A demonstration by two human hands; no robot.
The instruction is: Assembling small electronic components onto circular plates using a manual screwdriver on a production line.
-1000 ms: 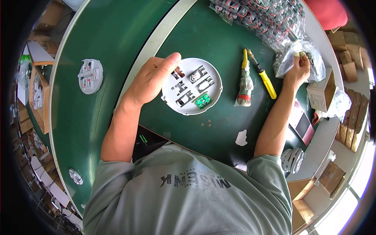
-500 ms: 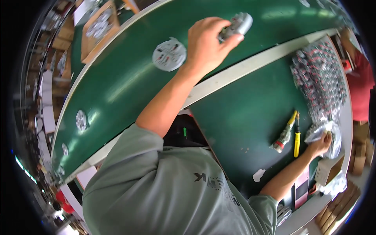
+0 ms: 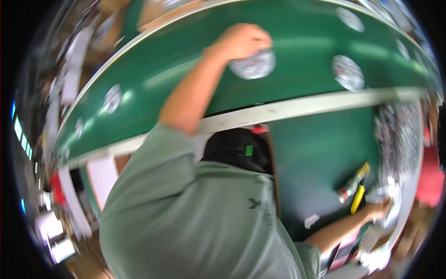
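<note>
We see the left hand (image 3: 241, 41) stretched far out over the green belt (image 3: 297, 56), with the fingers curled on the upper edge of a round white disc (image 3: 254, 64). The picture is blurred, so we cannot tell if the fingers really clamp the disc or only rest on it. The disc lies flat on the belt, at the far side of the scene, just under and to the right of this hand.

The right hand (image 3: 378, 209) is at the near right, on the dark green table (image 3: 320, 153). It touches a clear plastic bag (image 3: 392, 204); we cannot tell if its fingers are closed on the bag or spread. Just to the left of this hand lie a yellow-handled screwdriver (image 3: 357, 199) and a second tool (image 3: 352, 183) with a yellow end, side by side.

More round white discs lie on the belt: one (image 3: 348, 72) to the right of the held disc, one (image 3: 113, 98) well apart to the left. A pale rail (image 3: 297, 109) runs between the belt and the table. A mass of small grey parts (image 3: 399, 135) in clear wrap lies at the right edge of the table. A small white scrap (image 3: 311, 220) lies near the right forearm.
</note>
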